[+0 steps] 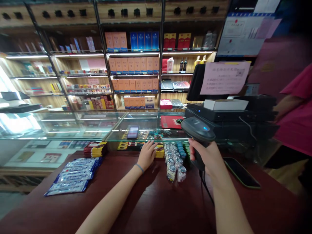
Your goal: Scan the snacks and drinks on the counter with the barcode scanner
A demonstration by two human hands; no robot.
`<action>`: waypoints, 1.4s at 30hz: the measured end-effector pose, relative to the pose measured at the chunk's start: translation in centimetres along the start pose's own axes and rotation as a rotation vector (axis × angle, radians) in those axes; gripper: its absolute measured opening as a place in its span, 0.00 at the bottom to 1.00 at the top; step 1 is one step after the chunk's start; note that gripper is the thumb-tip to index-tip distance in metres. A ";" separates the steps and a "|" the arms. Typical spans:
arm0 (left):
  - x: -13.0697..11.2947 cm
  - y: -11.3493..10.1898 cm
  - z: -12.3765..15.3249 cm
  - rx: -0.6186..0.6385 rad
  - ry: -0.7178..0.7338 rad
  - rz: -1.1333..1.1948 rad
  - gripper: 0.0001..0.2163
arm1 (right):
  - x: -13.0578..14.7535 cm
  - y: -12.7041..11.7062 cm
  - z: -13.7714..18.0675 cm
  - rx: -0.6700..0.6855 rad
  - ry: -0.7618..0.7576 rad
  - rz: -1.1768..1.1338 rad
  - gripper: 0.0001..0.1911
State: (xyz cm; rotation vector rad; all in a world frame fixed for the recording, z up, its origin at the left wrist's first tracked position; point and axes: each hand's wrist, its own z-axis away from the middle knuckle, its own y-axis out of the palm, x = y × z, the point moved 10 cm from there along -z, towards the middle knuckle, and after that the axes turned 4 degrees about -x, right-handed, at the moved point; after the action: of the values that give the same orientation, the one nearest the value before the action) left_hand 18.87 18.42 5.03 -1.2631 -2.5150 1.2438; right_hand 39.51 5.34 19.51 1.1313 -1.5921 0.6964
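Note:
My right hand (203, 154) is wrapped round the grip of a black barcode scanner (198, 130), raised above the counter with a blue light on its top. A cable hangs from the scanner's handle. My left hand (147, 155) lies with its fingers stretched out, at the edge of the flat yellow packets (160, 151); whether it touches them I cannot tell. Between my hands stand several small clear jars (171, 172) with silvery lids, in rows. Blue and green containers (181, 151) are lined up beside the jars.
Blue-and-white packets (70, 175) lie fanned on the dark red counter (156, 208) at left. A phone (241, 172) lies at right. Behind are a glass display case (143, 118), a monitor (197, 83) with a pink notice, and stocked shelves. Someone in a pink shirt (296, 120) stands at right.

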 end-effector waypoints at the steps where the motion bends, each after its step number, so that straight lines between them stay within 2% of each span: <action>1: 0.6 -1.3 0.1 -0.035 -0.015 -0.003 0.20 | -0.2 0.2 0.1 0.001 0.007 0.005 0.21; 4: 2.9 -5.2 0.8 -0.113 -0.052 -0.048 0.21 | -0.9 1.3 0.5 0.014 0.024 0.016 0.20; 8: 7.2 -10.1 2.6 -0.151 -0.105 -0.171 0.21 | -1.5 3.8 1.4 0.063 0.037 0.024 0.18; 14: 15.1 -16.7 6.3 -0.126 -0.232 -0.368 0.22 | -4.2 8.6 3.6 0.186 0.080 0.102 0.21; 18: 19.6 -19.5 8.2 -0.086 -0.292 -0.476 0.23 | -6.1 12.0 5.2 0.285 0.041 0.199 0.21; 22: 22.8 -20.3 9.3 0.001 -0.342 -0.569 0.26 | -7.2 14.1 6.6 0.347 0.045 0.235 0.20; 25: 23.9 -20.0 9.8 0.070 -0.354 -0.586 0.26 | -7.7 14.8 7.1 0.387 0.058 0.258 0.20; 28: 23.8 -19.8 10.3 0.095 -0.346 -0.568 0.24 | -8.5 15.1 7.1 0.435 0.080 0.275 0.21; 34: 23.1 -20.2 10.6 0.067 -0.337 -0.564 0.19 | -9.9 15.2 6.5 0.449 0.078 0.291 0.24; 42: 22.7 -20.8 10.3 0.144 -0.305 -0.586 0.20 | -7.8 15.0 7.2 0.394 0.059 0.242 0.22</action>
State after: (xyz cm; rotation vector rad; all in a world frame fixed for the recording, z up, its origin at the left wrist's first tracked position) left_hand -13.54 20.69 6.06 -0.2726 -2.6282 1.4922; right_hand 23.24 7.55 11.28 1.1920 -1.5974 1.2338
